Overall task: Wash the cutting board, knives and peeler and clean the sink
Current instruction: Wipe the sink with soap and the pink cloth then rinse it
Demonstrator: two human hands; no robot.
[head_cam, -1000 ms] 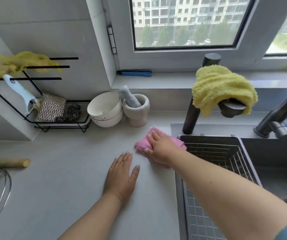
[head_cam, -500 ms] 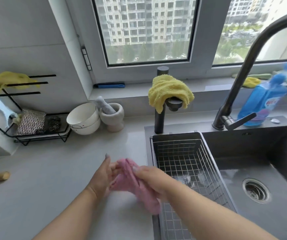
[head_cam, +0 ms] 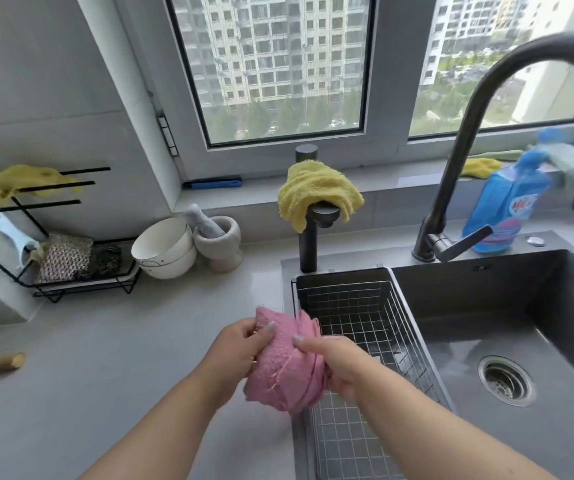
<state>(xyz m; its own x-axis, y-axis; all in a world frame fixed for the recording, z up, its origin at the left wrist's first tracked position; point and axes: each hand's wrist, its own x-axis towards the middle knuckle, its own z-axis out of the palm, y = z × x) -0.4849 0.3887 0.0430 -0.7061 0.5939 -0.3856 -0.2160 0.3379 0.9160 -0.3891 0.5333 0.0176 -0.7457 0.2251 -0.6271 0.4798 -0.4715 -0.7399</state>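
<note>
From the head camera: half a second earlier you had the pink cloth (head_cam: 283, 370) loose between your hands over the counter's edge; here you had bunched it tighter and lifted it slightly. Your left hand (head_cam: 240, 351) gripped its left side, fingers curled in, and your right hand (head_cam: 339, 362) clenched the right side. The cloth's long axis ran from upper left down to lower right, over the rim of the wire basket (head_cam: 375, 327) in the sink (head_cam: 507, 306). The peeler (head_cam: 12, 235) hung on the rack (head_cam: 81, 282), handle pointing up-left.
</note>
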